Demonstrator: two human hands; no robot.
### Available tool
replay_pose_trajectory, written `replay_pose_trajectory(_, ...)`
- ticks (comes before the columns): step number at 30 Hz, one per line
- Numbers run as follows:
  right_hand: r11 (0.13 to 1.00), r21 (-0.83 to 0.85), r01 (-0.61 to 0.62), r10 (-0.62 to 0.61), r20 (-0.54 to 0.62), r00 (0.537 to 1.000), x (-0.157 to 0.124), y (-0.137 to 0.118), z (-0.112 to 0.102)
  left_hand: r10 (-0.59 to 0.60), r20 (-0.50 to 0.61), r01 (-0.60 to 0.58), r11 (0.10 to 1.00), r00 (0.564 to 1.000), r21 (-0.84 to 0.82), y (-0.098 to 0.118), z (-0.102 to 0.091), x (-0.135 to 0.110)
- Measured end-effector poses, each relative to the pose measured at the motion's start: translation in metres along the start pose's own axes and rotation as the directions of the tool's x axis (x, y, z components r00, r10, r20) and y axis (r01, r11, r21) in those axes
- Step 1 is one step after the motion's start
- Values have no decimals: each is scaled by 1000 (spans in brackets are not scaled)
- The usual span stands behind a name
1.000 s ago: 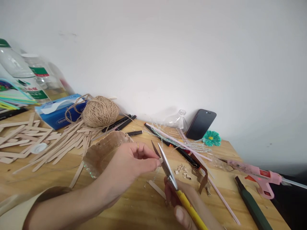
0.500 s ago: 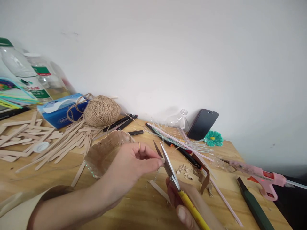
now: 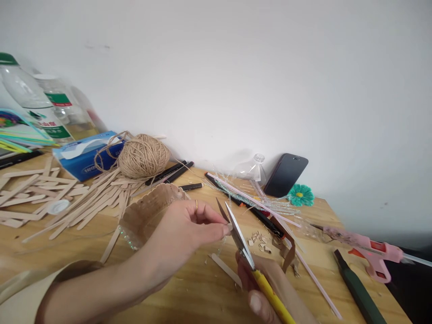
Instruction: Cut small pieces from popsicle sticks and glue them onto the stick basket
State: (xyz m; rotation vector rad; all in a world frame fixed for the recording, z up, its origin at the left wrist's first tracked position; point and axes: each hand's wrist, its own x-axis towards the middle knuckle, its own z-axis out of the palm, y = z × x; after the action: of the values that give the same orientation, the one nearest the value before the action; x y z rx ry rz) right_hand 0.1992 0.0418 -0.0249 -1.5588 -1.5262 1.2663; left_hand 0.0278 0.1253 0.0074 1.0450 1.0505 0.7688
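My left hand (image 3: 199, 225) is closed in a pinch, thumb against fingertips, on a thin glittery strand (image 3: 221, 245) that shows faintly below the fingers. The pinching fingertips lie right at the parted blades of the scissors (image 3: 240, 238). Yellow handles fill my right hand (image 3: 259, 283), which is wrapped round them with the blades pointing up and away. Behind my left wrist sits a brown scalloped bowl (image 3: 143, 220) with glitter along part of its rim; my hand hides its right side. A single craft stick (image 3: 225, 270) lies on the table below the scissors.
Loose craft sticks (image 3: 84, 202), a twine ball (image 3: 144, 155) and a blue tissue pack (image 3: 89, 162) lie left. Toward the right are small wood scraps (image 3: 259, 241), a phone (image 3: 286, 174), a teal flower (image 3: 300, 195), a pink glue gun (image 3: 374, 252) and a dark green tool (image 3: 357, 288).
My right hand has shifted very slightly on the scissors handles. The left hand's pinch and the blades stay almost in place.
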Motion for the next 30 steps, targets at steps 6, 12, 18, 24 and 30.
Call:
replay_pose_trajectory(6,996,-20,86,-83,121,989,10,-5,-3,5,6,-5,1000,1000,3,0,0,-1)
replay_pose_trajectory(12,987,-88,137,-128,103,986,12,3,-2,10,-4,-10,1000,1000,6,1,0,0)
replay_pose_trajectory(18,993,-40,112,-111,22,994,6,10,4,-24,9,23,999,1000,23,-2,2,-3)
replay_pose_trajectory(24,993,34,112,-113,21,993,5,9,4,-28,21,28,1000,999,6,-3,3,-2)
replay_pose_trajectory(30,992,-14,122,-121,69,990,8,10,-3,-20,7,20,1000,1000,-25,-3,3,0)
